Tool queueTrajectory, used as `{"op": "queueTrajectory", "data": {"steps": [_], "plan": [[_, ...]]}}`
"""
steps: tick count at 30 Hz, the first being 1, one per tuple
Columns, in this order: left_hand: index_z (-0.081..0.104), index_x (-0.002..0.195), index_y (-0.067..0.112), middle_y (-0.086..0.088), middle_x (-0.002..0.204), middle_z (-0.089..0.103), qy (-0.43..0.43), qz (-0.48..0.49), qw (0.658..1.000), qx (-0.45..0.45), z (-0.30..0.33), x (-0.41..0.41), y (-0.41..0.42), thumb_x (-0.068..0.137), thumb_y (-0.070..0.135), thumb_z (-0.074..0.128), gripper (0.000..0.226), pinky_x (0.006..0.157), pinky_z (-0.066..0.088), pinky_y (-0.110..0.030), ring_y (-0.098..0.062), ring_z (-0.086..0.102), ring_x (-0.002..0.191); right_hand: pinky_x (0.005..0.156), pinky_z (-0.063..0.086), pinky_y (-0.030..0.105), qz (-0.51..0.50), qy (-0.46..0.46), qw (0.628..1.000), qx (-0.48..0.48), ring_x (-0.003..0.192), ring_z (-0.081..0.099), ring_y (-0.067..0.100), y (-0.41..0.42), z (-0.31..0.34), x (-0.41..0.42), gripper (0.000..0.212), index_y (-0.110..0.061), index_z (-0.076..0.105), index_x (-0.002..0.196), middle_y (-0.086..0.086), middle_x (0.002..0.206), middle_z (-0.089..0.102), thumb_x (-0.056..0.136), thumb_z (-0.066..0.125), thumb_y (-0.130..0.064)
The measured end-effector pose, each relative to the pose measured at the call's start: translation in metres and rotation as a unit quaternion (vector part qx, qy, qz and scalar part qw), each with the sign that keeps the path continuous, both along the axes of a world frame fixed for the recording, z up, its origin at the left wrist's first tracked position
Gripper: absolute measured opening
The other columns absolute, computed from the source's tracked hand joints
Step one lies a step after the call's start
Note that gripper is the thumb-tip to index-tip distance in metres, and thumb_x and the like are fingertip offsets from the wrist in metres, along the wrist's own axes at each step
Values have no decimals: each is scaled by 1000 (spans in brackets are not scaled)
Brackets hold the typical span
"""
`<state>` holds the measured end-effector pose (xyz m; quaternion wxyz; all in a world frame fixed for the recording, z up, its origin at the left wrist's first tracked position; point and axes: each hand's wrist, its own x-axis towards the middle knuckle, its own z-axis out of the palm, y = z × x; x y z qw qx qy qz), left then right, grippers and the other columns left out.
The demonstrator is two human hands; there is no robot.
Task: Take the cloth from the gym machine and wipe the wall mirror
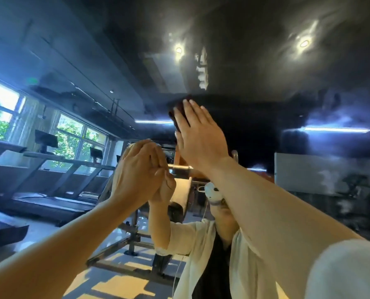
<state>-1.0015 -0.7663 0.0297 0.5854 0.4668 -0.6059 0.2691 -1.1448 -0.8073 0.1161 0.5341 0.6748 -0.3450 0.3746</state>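
The wall mirror (287, 87) fills nearly the whole view, and I stand close in front of it. My right hand (199, 134) is raised high, fingers straight and together, pressing a dark cloth (177, 114) flat against the glass. Only the cloth's upper left edge shows past my fingers. Lower and to the left, my left hand (136, 169) rests its fingertips on the glass and holds nothing. The reflections of both hands meet them at the surface.
The mirror reflects a gym: treadmills (50, 169) under bright windows on the left, a metal-framed gym machine (134, 234) in the middle, ceiling lights above, and a person in a light shirt below my right arm.
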Motion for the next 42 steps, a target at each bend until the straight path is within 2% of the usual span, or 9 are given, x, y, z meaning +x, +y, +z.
{"op": "queueTrajectory", "data": {"steps": [6, 11, 19, 25, 29, 32, 35, 39, 42], "plan": [[62, 124, 13, -4, 129, 59, -45, -54, 997, -35, 32, -93, -1, 86, 26, 56, 41, 97, 29, -26, -22, 48, 119, 125, 10, 39, 10, -90, 995, -48, 154, 19, 30, 14, 34, -104, 54, -9, 31, 157, 17, 164, 26, 108, 33, -32], [59, 134, 12, -5, 140, 57, -138, -52, 986, -73, 40, -175, -7, 90, 37, 40, 54, 114, 35, -50, -23, 50, 130, 125, 13, 38, 8, -206, 975, -80, 153, 22, 29, 20, 52, -203, 54, -9, 35, 155, 18, 162, 30, 105, 37, -30], [57, 137, 7, -9, 143, 56, -228, -43, 970, -69, 28, -252, -4, 86, 43, 28, 69, 118, 31, -51, -25, 51, 133, 123, 15, 51, -37, -297, 951, -74, 151, 22, 38, 32, 22, -344, 61, -1, 32, 154, 21, 162, 28, 103, 27, -33], [57, 133, 3, -12, 136, 60, -221, -17, 970, -103, 3, -235, -9, 82, 29, 68, 58, 114, 35, -55, -30, 56, 126, 123, 22, 52, 36, -366, 925, -93, 152, 22, 36, 26, -8, -291, 64, -2, 35, 154, 20, 162, 28, 101, 25, -37], [54, 135, 8, -10, 140, 56, -207, 1, 973, -105, -5, -225, -12, 84, 26, 73, 57, 118, 29, -52, -28, 51, 129, 125, 18, 41, 39, -183, 979, -76, 153, 22, 28, 19, -54, -225, 53, -8, 36, 154, 14, 162, 31, 107, 31, -33], [52, 138, 7, -12, 141, 55, -229, 6, 968, -103, -9, -231, -12, 81, 27, 74, 64, 118, 27, -50, -30, 50, 131, 124, 15, 39, -2, -83, 994, -70, 150, 29, 29, 23, -52, -258, 51, -8, 41, 151, 14, 160, 36, 106, 39, -31], [50, 140, 3, -14, 141, 55, -251, 3, 962, -102, -17, -245, -11, 84, 33, 62, 64, 116, 32, -52, -32, 52, 130, 121, 23, 50, -33, -185, 976, -108, 144, 36, 37, 31, -39, -319, 51, -4, 46, 147, 19, 155, 42, 102, 42, -28], [48, 142, 3, -13, 144, 53, -265, -3, 957, -115, -34, -259, -13, 85, 41, 57, 69, 116, 30, -52, -30, 50, 133, 124, 17, 53, 8, -332, 941, -67, 151, 24, 37, 32, -57, -329, 61, 0, 34, 154, 21, 161, 30, 103, 26, -32], [47, 144, 6, -11, 147, 51, -259, -15, 958, -121, -39, -258, -15, 88, 39, 58, 66, 120, 24, -48, -26, 46, 137, 125, 19, 46, -12, -251, 966, -62, 153, 19, 29, 22, -109, -267, 53, -9, 31, 156, 13, 164, 27, 107, 36, -32]]}}
